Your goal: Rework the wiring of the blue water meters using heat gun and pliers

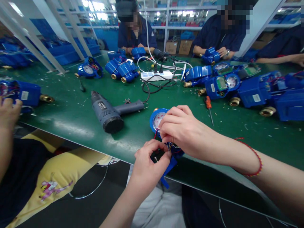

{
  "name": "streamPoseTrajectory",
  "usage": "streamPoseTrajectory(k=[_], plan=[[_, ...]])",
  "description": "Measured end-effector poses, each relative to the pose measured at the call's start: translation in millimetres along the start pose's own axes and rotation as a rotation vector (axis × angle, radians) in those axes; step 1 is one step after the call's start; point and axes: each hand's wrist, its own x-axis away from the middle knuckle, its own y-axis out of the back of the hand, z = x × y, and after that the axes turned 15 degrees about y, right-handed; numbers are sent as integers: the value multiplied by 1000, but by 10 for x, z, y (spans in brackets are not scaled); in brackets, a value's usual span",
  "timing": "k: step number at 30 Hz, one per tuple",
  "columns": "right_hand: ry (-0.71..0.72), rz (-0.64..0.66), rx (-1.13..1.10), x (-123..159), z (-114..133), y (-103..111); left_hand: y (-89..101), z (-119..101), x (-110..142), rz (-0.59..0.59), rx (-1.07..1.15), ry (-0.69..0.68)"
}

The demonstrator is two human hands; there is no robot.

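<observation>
A blue water meter with a round dial lies at the table's front edge, partly covered by my hands. Thin coloured wires come out of its open housing. My right hand reaches over the meter from the right, its fingers pinched together at the wires. Just below, my left hand has thumb and forefinger closed on the wires' lower part. A small dark part shows inside the curl of the left hand. Below the fingers a blue flap or cover sticks out past the table edge.
A grey heat gun lies left of the meter. An orange-handled screwdriver is to the right, near several blue meters. Behind stands a white power strip with tangled cables. Co-workers sit opposite; another person's hand is at left.
</observation>
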Motion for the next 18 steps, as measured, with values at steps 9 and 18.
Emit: streamPoseTrajectory(k=[9, 18], plan=[[-109, -174, 0, 8, -41, 86, -25, 41, -33, 97, 91, -35], [28, -196, 72, 209, 91, 54, 31, 109, -21, 122, 168, -31]])
